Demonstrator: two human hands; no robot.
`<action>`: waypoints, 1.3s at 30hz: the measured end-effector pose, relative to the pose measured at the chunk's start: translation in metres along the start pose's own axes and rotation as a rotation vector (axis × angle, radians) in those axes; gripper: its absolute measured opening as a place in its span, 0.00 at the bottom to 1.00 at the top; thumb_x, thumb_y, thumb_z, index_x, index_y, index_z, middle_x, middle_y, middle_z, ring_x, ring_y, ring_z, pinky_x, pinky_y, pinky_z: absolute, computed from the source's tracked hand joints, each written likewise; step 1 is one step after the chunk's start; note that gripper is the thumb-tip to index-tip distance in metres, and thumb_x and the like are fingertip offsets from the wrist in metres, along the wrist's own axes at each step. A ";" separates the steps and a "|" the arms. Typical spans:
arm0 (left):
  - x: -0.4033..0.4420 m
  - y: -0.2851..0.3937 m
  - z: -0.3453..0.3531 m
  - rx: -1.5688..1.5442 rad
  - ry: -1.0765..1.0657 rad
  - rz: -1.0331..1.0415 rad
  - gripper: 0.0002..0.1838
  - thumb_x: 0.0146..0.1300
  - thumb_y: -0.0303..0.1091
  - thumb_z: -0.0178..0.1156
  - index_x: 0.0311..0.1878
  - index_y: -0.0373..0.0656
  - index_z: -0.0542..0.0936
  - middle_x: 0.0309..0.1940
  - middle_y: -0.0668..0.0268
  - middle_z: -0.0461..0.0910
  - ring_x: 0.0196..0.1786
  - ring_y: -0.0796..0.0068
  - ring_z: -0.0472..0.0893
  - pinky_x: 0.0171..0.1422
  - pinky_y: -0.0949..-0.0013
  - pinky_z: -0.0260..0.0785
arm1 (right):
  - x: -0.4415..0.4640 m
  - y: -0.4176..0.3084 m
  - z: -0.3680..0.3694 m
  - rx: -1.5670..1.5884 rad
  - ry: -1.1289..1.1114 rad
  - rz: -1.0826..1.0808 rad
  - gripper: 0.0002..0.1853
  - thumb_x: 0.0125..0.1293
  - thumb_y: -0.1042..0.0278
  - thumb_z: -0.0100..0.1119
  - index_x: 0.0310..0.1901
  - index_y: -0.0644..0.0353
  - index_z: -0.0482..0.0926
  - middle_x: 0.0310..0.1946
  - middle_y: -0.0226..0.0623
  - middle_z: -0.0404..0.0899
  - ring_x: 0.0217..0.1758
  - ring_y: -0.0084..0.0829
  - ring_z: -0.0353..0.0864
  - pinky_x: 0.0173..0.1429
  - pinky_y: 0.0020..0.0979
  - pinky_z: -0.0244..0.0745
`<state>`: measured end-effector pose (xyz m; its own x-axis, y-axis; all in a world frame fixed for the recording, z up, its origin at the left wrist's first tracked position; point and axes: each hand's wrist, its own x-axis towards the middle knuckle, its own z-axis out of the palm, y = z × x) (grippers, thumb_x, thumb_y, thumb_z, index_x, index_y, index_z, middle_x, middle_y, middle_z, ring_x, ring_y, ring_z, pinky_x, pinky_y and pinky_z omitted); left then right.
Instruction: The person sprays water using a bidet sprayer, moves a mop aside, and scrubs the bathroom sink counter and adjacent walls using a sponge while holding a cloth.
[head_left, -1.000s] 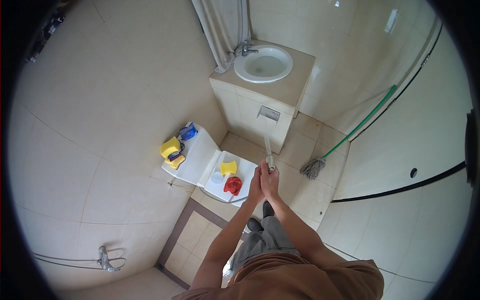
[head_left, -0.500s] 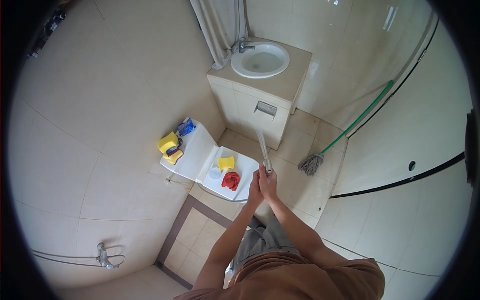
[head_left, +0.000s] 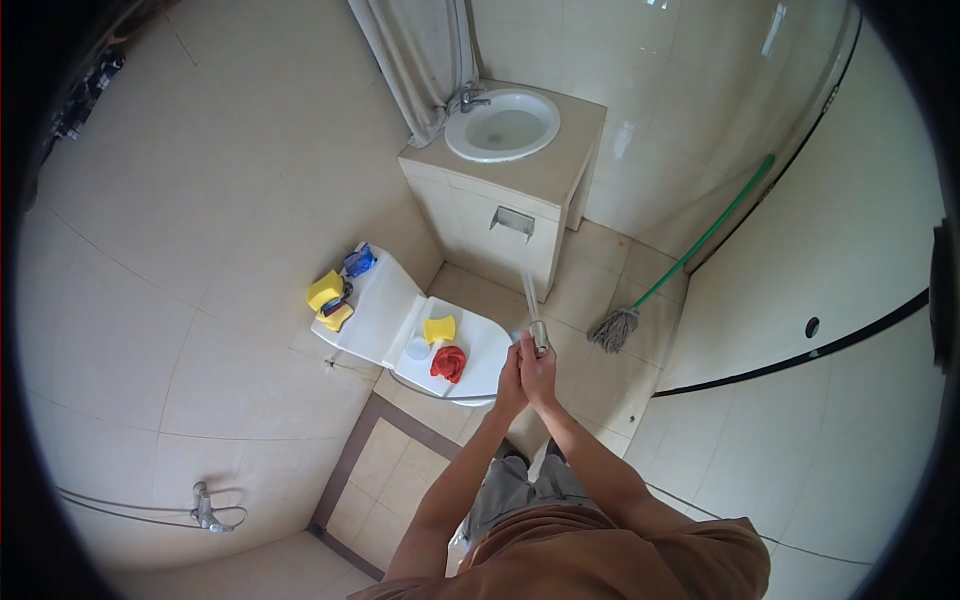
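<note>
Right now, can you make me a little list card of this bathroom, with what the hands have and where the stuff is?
Left hand: around a silver nozzle
Right hand: pressed against the left, at the nozzle
Coming out: what looks like water
On the closed toilet lid: yellow sponge, crumpled red cloth, small pale round thing
On the tank: yellow sponges, blue item
Mop: head on floor, green handle slanting up

A white oval basin (head_left: pixel 503 151) with a metal tap (head_left: pixel 470 98) is set in a beige tiled worktop (head_left: pixel 575 120), near a pale hanging curtain (head_left: pixel 405 60). A green-handled mop (head_left: pixel 700 243) slants beside the wall, its grey strands on the tiled floor (head_left: pixel 590 255).
</note>
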<state>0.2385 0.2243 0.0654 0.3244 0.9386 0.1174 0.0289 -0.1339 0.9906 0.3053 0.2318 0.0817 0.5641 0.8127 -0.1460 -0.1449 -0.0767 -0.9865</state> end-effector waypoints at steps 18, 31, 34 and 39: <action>-0.033 -0.025 0.055 0.095 -0.037 -0.004 0.31 0.62 0.27 0.60 0.68 0.39 0.62 0.55 0.55 0.76 0.58 0.61 0.77 0.63 0.63 0.68 | -0.006 0.029 -0.068 -0.035 -0.024 0.127 0.23 0.71 0.49 0.57 0.32 0.66 0.74 0.20 0.32 0.74 0.24 0.25 0.72 0.29 0.32 0.68; -0.067 -0.045 0.093 0.074 -0.218 -0.207 0.30 0.63 0.32 0.62 0.66 0.41 0.63 0.56 0.53 0.77 0.60 0.58 0.78 0.63 0.61 0.67 | -0.022 0.083 -0.118 0.097 0.164 0.350 0.25 0.71 0.49 0.57 0.21 0.60 0.70 0.16 0.26 0.68 0.20 0.21 0.65 0.25 0.33 0.61; -0.066 -0.045 0.098 0.098 -0.252 -0.225 0.30 0.63 0.32 0.62 0.66 0.41 0.63 0.55 0.53 0.78 0.59 0.59 0.78 0.63 0.62 0.68 | -0.021 0.083 -0.125 0.180 0.185 0.372 0.25 0.72 0.48 0.56 0.20 0.52 0.69 0.15 0.20 0.66 0.17 0.15 0.63 0.20 0.26 0.57; -0.058 -0.039 0.100 0.148 -0.302 -0.219 0.29 0.63 0.33 0.62 0.65 0.41 0.65 0.54 0.55 0.78 0.57 0.64 0.78 0.61 0.65 0.67 | -0.020 0.072 -0.131 0.398 0.191 0.389 0.22 0.71 0.47 0.58 0.23 0.49 0.69 0.17 0.18 0.65 0.18 0.13 0.62 0.21 0.23 0.58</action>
<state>0.3130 0.1428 0.0131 0.5582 0.8173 -0.1428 0.2569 -0.0066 0.9664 0.3899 0.1342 0.0036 0.5397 0.6469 -0.5388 -0.6435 -0.0957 -0.7594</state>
